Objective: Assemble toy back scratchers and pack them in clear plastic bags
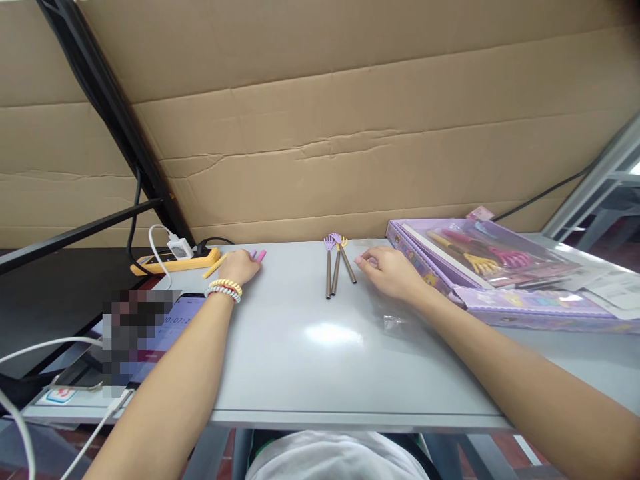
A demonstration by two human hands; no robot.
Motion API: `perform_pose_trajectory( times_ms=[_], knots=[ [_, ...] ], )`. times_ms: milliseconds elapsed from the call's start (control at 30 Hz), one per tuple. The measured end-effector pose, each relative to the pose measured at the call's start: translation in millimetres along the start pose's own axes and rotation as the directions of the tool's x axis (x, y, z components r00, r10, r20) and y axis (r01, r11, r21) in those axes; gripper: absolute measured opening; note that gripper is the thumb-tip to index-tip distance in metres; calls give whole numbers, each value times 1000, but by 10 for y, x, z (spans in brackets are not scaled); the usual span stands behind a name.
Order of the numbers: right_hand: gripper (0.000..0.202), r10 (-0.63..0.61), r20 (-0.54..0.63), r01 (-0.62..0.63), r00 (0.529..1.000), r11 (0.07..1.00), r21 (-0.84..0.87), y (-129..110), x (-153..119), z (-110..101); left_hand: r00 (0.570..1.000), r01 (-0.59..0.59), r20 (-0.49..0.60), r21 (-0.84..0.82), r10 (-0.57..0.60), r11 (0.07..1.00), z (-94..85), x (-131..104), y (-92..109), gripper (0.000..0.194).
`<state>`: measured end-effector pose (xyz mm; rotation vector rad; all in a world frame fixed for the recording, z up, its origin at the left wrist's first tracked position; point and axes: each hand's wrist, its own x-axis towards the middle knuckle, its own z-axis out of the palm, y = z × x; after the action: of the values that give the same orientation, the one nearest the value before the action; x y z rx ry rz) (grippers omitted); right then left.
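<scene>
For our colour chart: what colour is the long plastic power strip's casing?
The power strip is yellow-orange, best seen in the head view.

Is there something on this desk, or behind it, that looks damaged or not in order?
The cardboard behind has wrinkled creases, like bending damage. Clear plastic lies loose beside the right forearm, perhaps discarded wrapping.

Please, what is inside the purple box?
Inside the purple box, a yellow hand-shaped piece and a pink one lie under clear plastic. Whatever is beneath them is covered, so I cannot tell.
</scene>
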<state>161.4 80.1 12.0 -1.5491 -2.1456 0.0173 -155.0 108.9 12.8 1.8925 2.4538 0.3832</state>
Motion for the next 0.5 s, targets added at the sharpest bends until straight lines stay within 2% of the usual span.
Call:
perform_pose_trajectory(
  times_ms=[133, 233, 367, 433, 500],
  knots=[
    [36, 3, 5, -3, 1000, 1000, 14, -3, -4, -4, 1000, -3, 16, -19, 4, 1000, -9, -17, 18, 25],
    [36, 11, 17, -12, 1000, 1000, 29, -5, -4, 0, 1000, -15, 4, -30, 15, 999, -24, -17, 21, 30],
    [36, 27, 17, -28, 999, 999, 41, -7, -2, 11, 988, 35, -150, 3, -34, 999, -34, 12, -23, 37],
    [35, 33, 15, -34, 999, 998, 46, -5, -1, 15, 968, 113, -229, 29, -104, 993, -30, 30, -63, 39],
    [35, 34, 16, -35, 999, 998, 48, -2, 1, 17, 949, 201, -257, 39, -184, 979, -23, 45, -106, 42]
  ],
)
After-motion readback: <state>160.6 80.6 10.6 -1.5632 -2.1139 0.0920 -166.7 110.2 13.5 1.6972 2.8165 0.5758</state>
